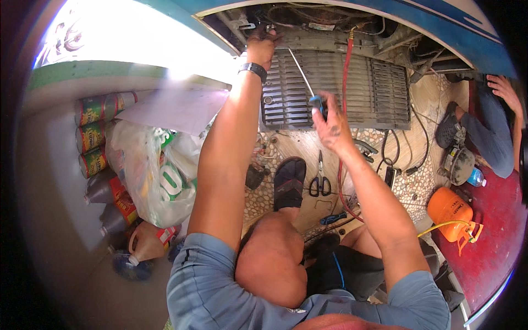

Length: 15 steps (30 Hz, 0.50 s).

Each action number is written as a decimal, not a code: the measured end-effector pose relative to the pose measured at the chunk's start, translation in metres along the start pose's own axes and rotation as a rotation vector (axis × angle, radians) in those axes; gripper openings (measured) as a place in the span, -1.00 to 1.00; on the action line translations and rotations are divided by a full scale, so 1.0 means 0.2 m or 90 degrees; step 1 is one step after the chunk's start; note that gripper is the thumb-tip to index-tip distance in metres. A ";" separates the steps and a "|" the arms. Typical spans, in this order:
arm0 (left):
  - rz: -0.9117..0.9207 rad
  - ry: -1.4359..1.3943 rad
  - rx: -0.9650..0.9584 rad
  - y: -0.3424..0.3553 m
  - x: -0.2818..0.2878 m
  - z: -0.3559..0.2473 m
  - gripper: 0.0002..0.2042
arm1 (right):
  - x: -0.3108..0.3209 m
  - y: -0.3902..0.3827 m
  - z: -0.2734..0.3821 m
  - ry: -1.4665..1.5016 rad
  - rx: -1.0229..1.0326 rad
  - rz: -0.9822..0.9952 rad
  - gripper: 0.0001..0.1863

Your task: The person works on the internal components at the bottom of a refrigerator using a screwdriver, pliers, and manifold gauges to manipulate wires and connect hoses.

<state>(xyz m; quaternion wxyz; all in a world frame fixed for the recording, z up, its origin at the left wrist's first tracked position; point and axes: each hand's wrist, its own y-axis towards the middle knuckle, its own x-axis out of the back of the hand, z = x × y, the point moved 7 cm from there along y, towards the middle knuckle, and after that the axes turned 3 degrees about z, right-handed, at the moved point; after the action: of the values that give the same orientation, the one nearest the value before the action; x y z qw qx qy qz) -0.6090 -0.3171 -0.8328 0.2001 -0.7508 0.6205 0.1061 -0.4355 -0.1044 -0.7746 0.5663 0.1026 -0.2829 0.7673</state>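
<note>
My right hand (333, 127) is closed around the dark blue handle of a long screwdriver (301, 72), whose thin shaft slants up and left in front of a grey slatted grille panel (379, 82). The screwdriver's tip is near the panel's upper edge, to the right of my left hand. My left hand (260, 48), with a dark watch on the wrist, reaches into the shadowed opening (300, 15) under a blue and white body panel (379, 6). Its fingers are curled at some part there; shadow hides what they grip. A red hose (347, 77) hangs from a brass fitting and runs down over the grille.
Scissors (320, 179), a blue-black tool handle (333, 218) and cables (390, 151) lie on the pebbled floor. An orange gas cylinder (448, 209) stands on the right, near another person's hand (505, 91) and leg. Plastic bags (157, 176) and bottles (154, 242) line the left.
</note>
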 end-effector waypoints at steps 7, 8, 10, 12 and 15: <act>0.004 0.049 -0.009 -0.01 0.00 0.02 -0.61 | 0.12 0.26 0.23 -0.059 0.056 0.038 -0.55; -0.004 0.043 -0.006 -0.02 0.01 0.04 -0.61 | 0.11 0.28 0.24 -0.063 0.051 0.052 -0.55; -0.015 0.031 -0.006 -0.01 -0.02 0.04 -0.63 | 0.12 0.32 0.25 -0.091 0.049 0.061 -0.55; -0.017 0.082 0.007 -0.01 -0.03 0.05 -0.64 | 0.13 0.33 0.26 -0.132 0.057 0.055 -0.55; -0.009 0.095 0.005 0.02 0.00 0.06 -0.64 | 0.11 0.34 0.26 -0.127 0.030 0.074 -0.55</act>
<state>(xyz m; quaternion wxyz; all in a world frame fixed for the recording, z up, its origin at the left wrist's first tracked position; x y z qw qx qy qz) -0.6117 -0.3127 -0.8451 0.1573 -0.7602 0.6287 0.0456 -0.5152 -0.1292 -0.7425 0.4873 0.1747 -0.3251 0.7914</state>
